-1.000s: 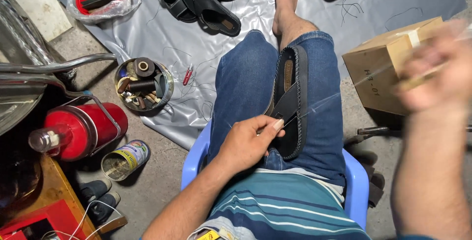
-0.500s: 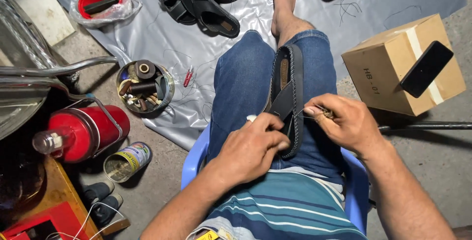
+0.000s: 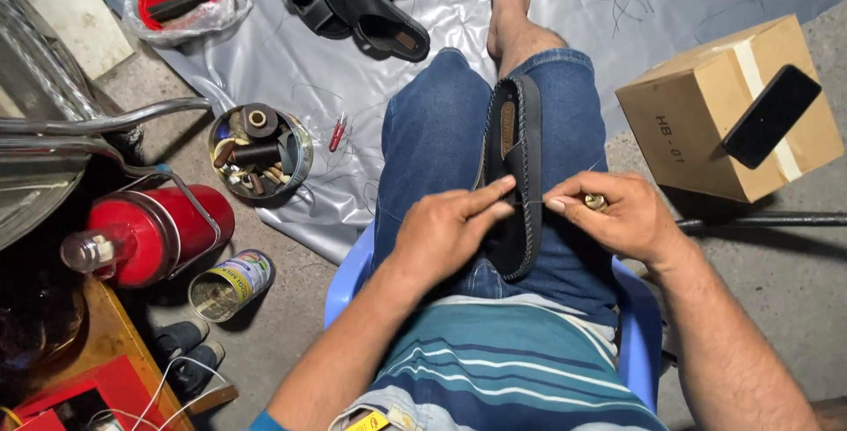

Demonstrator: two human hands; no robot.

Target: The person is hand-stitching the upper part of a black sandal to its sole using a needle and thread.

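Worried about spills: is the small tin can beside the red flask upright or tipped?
Tipped: the tin can lies on its side, open mouth facing sideways.

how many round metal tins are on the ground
2. An open round tin of spools and tools sits at the grey sheet's edge; a printed tin lying on its side is beside the red flask.

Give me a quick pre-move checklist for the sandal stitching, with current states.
1. Sandal seated between the knees, edge up: ok.
2. Left hand steadying the sandal, fingers on its stitched edge: ok.
3. Right hand pinching at the rim opposite the left: ok.
4. Small brass-coloured tool in the right hand: ok, its tip is hidden.
5. Thread taut and free of tangles: cannot tell, too thin to see.
6. Red snips within reach on the grey sheet: ok.
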